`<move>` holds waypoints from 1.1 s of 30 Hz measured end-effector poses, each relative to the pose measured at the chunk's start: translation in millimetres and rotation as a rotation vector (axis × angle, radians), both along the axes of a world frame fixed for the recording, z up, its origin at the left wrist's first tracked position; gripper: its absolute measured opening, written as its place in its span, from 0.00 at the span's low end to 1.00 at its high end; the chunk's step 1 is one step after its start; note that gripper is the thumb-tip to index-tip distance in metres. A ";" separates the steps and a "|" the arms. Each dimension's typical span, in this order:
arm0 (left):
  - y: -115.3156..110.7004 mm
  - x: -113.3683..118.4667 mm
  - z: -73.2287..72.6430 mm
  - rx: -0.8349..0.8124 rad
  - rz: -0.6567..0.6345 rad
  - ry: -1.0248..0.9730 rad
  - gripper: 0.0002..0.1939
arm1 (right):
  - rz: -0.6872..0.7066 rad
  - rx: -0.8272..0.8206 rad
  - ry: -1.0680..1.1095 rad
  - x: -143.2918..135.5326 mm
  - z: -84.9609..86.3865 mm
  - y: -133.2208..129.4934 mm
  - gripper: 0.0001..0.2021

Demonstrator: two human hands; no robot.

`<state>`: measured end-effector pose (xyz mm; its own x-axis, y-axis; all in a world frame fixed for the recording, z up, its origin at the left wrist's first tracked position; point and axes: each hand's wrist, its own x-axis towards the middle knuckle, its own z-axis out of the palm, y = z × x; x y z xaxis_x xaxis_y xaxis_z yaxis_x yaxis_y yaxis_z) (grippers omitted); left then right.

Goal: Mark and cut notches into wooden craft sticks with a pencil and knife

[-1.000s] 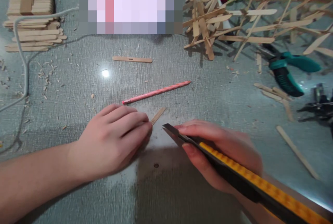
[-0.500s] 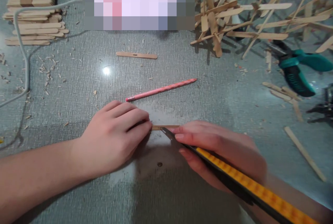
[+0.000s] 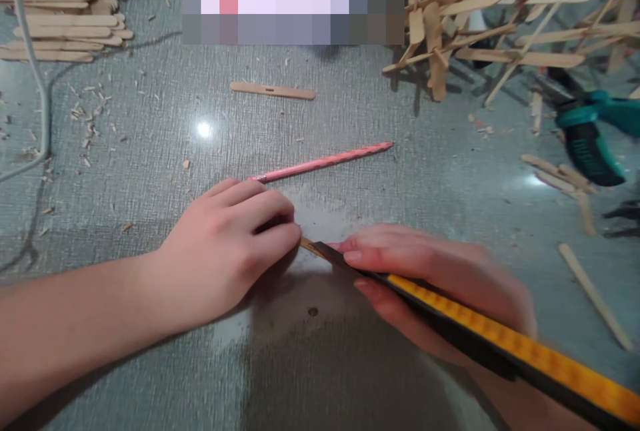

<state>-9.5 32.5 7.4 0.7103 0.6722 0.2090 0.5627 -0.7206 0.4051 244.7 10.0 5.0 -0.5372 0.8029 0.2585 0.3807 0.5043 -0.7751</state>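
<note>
Swung from level to a rightward-down slant, the craft stick [image 3: 306, 242] lies between both hands on the worktop [image 3: 450, 184], meeting the utility knife [image 3: 450, 317]. Palm down, wrist straight, the left hand [image 3: 233, 244] curls its fingers around one end; the right hand [image 3: 430, 277] pinches the knife near its blade. Lettering on the pliers [image 3: 589, 147] is too blurred to read.

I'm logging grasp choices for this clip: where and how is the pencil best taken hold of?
The pencil is probably best pinched at mid-length, from above, one finger on each long side. It is thin and straight and lies flat and slanted, with its middle uncovered, while the left hand crowds its metal-banded end.
</note>
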 end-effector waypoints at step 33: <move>4.4 9.5 -3.6 0.022 -0.063 0.108 0.13 | 0.107 0.147 -0.261 -5.0 14.4 -4.0 0.08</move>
<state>0.0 36.9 3.8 0.7703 0.6213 0.1435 0.5553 -0.7643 0.3279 239.7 5.9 19.4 -0.6803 0.7023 0.2099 0.4961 0.6519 -0.5735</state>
